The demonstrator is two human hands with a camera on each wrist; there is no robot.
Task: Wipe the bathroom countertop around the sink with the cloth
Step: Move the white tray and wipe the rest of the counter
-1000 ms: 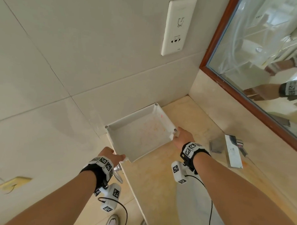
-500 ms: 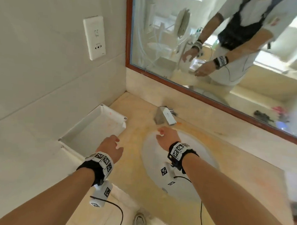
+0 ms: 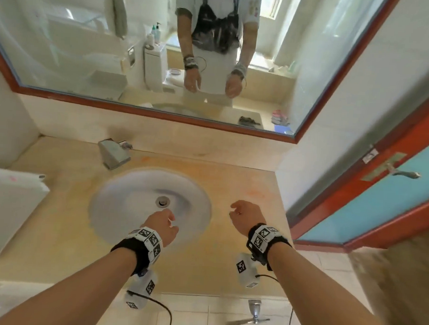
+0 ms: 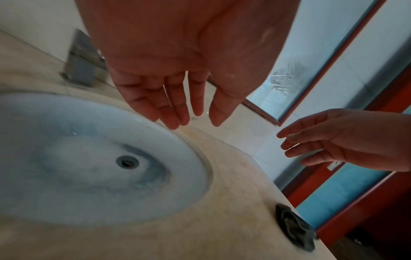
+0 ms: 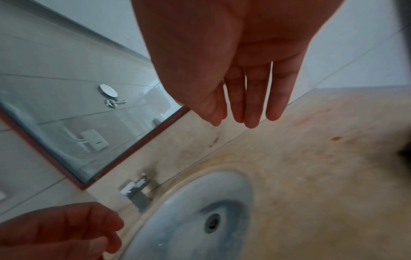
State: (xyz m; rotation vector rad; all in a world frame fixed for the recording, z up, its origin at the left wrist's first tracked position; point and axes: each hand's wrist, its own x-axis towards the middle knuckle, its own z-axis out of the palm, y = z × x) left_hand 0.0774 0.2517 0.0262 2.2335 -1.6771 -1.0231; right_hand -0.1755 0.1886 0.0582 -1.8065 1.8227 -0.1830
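Reaching for the cloth seems to be the step in hand; wiping has not begun. In the head view the left hand (image 3: 162,225) hangs over the near edge of the sink (image 3: 123,207) and the right hand (image 3: 247,214) over the countertop (image 3: 228,266) just right of the sink, both empty with loosely curled fingers. No cloth shows directly here, though the mirror (image 3: 90,58) behind the sink reflects a dark crumpled thing on the counter's right end. A tap (image 3: 114,153) stands behind the sink, a white tray (image 3: 13,190) to its left, and a red-framed door (image 3: 379,199) to its right.

The left wrist view shows that hand slack and holding nothing, and the dark cloth (image 4: 295,228) lying crumpled at the counter's near right edge, well apart from the sink. The next move likely calls for the right hand to drop back and right to grasp it.

The right wrist view shows straight, empty fingers (image 5: 251,105) above a beige, yellow-stained surface right of the sink.
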